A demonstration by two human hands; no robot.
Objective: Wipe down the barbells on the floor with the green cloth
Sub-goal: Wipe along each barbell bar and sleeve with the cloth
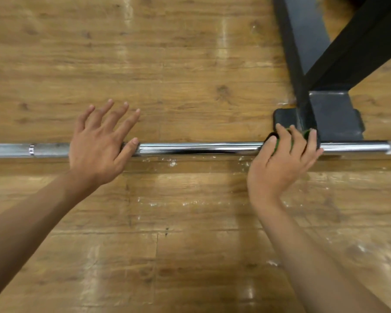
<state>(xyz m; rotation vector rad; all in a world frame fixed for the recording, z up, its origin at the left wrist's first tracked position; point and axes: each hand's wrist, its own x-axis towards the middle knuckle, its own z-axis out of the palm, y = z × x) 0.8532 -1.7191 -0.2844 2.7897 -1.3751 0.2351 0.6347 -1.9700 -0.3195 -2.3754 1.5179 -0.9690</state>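
The right hand (280,159) gripped the green cloth (280,144) around the barbell (199,149), its shaft stretching away towards the spread left hand (99,145) resting on it.

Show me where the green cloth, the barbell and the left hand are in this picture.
green cloth (306,133): head view, visible green strip.
barbell (196,149): head view, shiny middle shaft.
left hand (95,150): head view, back of hand.

I am in a gym's weights area: a long chrome barbell (199,149) lies across the worn wood-plank floor (167,64) before me, the black steel foot of an equipment frame (334,114) stands just behind it, and white dusty flecks (172,163) mark the boards.
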